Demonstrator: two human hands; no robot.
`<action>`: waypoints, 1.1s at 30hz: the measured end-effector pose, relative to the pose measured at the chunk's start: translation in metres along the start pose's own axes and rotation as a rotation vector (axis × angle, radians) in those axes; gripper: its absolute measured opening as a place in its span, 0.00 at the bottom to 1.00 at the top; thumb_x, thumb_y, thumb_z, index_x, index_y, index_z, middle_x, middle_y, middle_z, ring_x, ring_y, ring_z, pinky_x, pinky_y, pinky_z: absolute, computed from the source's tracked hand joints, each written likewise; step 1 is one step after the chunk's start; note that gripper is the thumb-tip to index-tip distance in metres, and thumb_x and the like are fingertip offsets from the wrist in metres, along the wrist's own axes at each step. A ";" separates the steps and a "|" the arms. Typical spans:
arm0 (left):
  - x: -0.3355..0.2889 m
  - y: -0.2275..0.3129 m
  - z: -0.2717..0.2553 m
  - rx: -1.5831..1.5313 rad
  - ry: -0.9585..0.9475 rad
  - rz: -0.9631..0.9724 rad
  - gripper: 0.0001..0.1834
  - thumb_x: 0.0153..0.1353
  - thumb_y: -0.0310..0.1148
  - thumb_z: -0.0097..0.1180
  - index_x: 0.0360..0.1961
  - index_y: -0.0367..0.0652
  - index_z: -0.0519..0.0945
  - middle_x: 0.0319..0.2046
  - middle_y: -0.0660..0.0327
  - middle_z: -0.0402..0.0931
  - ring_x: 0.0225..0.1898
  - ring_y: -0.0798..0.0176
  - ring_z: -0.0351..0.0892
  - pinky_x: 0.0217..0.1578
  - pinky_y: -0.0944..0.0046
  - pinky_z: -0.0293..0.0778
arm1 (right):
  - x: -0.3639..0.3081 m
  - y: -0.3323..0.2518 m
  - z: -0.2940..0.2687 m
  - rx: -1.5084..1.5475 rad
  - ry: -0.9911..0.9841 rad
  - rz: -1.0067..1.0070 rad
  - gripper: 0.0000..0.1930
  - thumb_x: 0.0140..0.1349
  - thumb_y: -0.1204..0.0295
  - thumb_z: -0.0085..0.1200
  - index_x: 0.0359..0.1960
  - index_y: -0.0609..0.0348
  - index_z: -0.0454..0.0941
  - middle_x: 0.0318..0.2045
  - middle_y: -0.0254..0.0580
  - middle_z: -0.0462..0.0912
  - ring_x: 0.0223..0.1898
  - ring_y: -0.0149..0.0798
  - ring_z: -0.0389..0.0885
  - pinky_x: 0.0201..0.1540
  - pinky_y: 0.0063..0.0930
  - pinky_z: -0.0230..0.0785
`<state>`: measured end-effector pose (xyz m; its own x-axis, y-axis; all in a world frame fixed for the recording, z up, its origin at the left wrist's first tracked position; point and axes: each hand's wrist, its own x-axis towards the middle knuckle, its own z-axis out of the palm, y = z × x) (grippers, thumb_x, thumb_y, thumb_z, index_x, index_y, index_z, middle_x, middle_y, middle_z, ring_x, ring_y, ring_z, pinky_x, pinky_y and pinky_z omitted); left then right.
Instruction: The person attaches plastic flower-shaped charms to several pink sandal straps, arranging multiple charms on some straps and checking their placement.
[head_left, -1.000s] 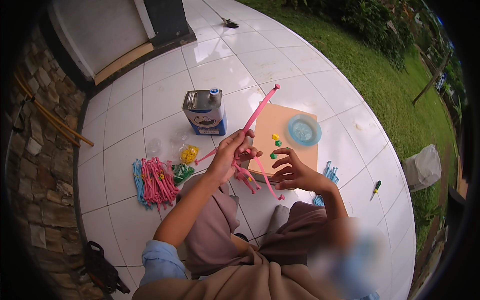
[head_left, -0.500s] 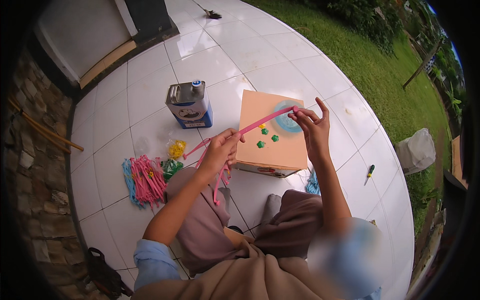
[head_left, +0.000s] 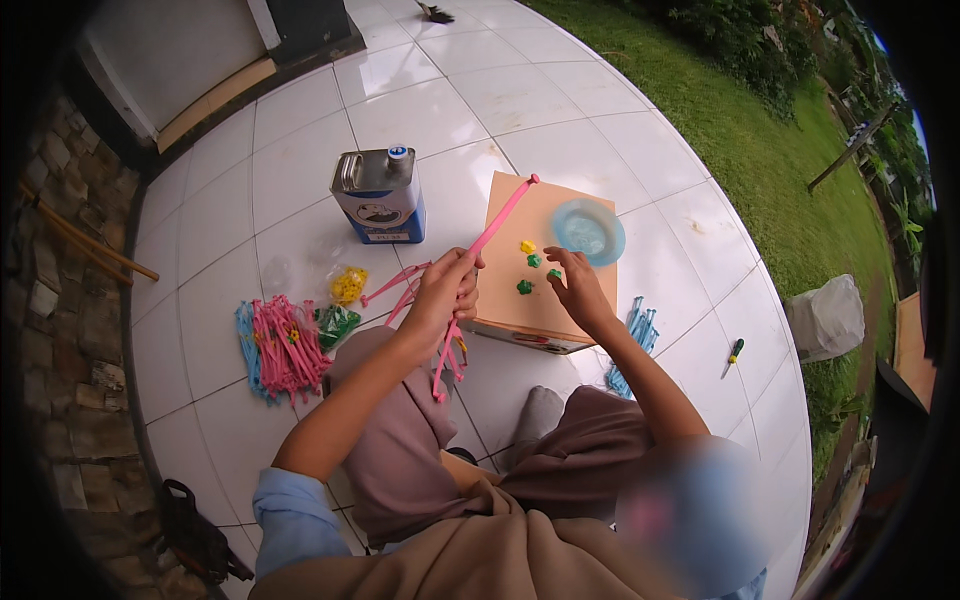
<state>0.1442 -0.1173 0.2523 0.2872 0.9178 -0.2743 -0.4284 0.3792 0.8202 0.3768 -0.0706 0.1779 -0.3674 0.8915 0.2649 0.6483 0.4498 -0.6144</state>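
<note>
A long pink strip (head_left: 500, 218) runs slanting from the left hand (head_left: 440, 295) up to the far left corner of a cardboard box (head_left: 510, 270), its tip just past that corner. The left hand has its fingers curled tight round the strip's lower part, and more pink strips (head_left: 448, 355) hang from the same grip down over the knee. The right hand (head_left: 578, 290) lies over the box top, fingers bent and close together, its tips touching or just above a small green piece (head_left: 553, 273); whether it pinches the piece is hard to tell from here. 2 other green bits (head_left: 525, 286) and 1 yellow bit (head_left: 527, 246) lie near the middle of the box top. A round pale blue lid (head_left: 588, 231) sits at the box's far right corner.

The box rests on a white tiled floor (head_left: 300, 170). Off its left edge stands a metal can (head_left: 380, 195) with a blue label and a blue cap. Left of the knee lies a heap of pink and blue strips (head_left: 280, 345), with a small yellow bundle (head_left: 349, 285) and a green one (head_left: 335, 322) between heap and box. Blue strips (head_left: 640, 328) lie by the box's right edge, and a screwdriver (head_left: 735, 352) further right, well apart, near a white bag (head_left: 825, 318) at the grass.
</note>
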 end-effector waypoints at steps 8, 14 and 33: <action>0.003 0.002 -0.002 -0.035 0.052 -0.023 0.10 0.66 0.38 0.42 0.29 0.46 0.66 0.16 0.73 0.53 0.14 0.81 0.51 0.16 0.77 0.49 | 0.022 0.008 0.029 -0.152 -0.038 -0.040 0.26 0.48 0.81 0.52 0.51 0.62 0.61 0.37 0.52 0.73 0.44 0.52 0.68 0.49 0.38 0.62; 0.001 0.005 0.006 0.099 0.096 0.032 0.07 0.62 0.33 0.50 0.34 0.45 0.66 0.20 0.71 0.58 0.15 0.81 0.52 0.18 0.76 0.54 | 0.025 -0.057 -0.007 0.266 0.061 0.036 0.30 0.50 0.86 0.53 0.56 0.56 0.58 0.34 0.45 0.73 0.38 0.40 0.77 0.40 0.32 0.72; -0.012 0.017 0.011 -0.059 -0.145 -0.087 0.09 0.57 0.28 0.54 0.35 0.45 0.66 0.16 0.74 0.57 0.15 0.81 0.54 0.18 0.77 0.55 | -0.008 -0.132 -0.045 0.329 0.190 -0.208 0.27 0.42 0.85 0.62 0.47 0.59 0.67 0.37 0.42 0.76 0.38 0.39 0.77 0.40 0.28 0.72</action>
<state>0.1427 -0.1228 0.2749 0.4445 0.8559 -0.2642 -0.4447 0.4669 0.7644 0.3242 -0.1347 0.2900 -0.3186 0.7917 0.5213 0.3146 0.6071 -0.7297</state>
